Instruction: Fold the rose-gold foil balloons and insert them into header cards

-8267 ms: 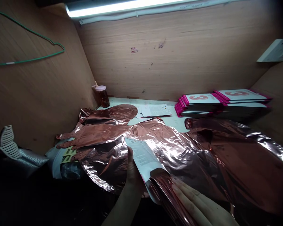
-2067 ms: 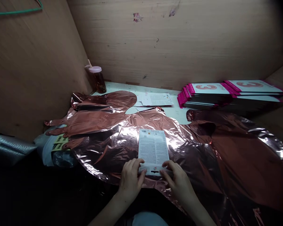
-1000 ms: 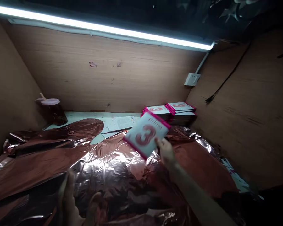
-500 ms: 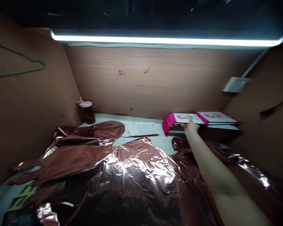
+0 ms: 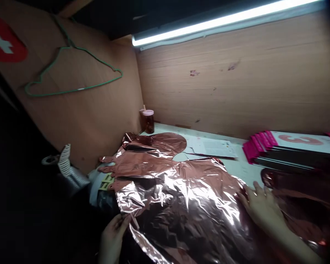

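Observation:
A large rose-gold foil balloon (image 5: 187, 198), flat and crinkled, spreads over the table. My left hand (image 5: 114, 234) is at its near left edge, thumb and fingers pinched on the foil. My right hand (image 5: 264, 211) reaches over the right side of the foil with its fingers apart, holding nothing. More flat rose-gold foil (image 5: 148, 165) with rounded tabs lies at the left, and another dark piece (image 5: 297, 194) is right of my right hand. Behind that hand stands a stack of pink-edged packets (image 5: 277, 146) marked with a 3.
A printed sheet (image 5: 214, 147) lies on the white table (image 5: 243, 170). A dark cup with a pink lid (image 5: 149, 121) stands in the back left corner. A green hanger (image 5: 79, 88) hangs on the left wall, and a grey object with a pale clip (image 5: 68, 168) juts out below it.
My view has turned left. My right hand has come away from the packet stack to the foil, with no packet in it. My left hand has come into view, gripping the foil edge.

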Demonstrator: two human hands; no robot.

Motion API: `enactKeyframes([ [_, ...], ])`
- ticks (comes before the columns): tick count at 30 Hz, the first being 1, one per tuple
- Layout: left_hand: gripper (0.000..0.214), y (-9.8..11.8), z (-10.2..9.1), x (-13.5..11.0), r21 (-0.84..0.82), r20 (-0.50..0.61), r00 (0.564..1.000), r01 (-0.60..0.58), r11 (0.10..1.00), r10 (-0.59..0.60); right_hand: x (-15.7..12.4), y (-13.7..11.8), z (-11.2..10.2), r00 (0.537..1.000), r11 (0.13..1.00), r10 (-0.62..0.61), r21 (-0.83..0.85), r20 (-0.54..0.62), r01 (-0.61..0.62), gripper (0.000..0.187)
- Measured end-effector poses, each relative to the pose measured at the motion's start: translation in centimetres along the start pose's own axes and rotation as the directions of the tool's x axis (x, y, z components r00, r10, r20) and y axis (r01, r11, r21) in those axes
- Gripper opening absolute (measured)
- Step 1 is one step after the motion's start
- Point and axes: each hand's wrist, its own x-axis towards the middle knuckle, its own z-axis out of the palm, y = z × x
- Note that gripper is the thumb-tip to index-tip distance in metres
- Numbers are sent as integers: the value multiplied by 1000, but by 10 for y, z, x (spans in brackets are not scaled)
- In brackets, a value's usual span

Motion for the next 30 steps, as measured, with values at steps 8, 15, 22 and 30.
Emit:
enactKeyframes([
  [8,50,-3,21,-2,-87,-45,998,-47,995,43,1,-336,-25,793,737,-556,591,251,329,20],
  [15,50,-5,16,2,27,-49,996,-76,997,77,11,-464,11,783,754,-464,649,415,102,20],
  [22,61,-3,20,3,189,-209,869,-415,890,449,34,-413,47,772,549,-408,807,487,-218,40],
  [30,55,21,36,21,580,511,773,-633,513,376,56,-310,-23,975,219,115,952,192,-214,44],
])
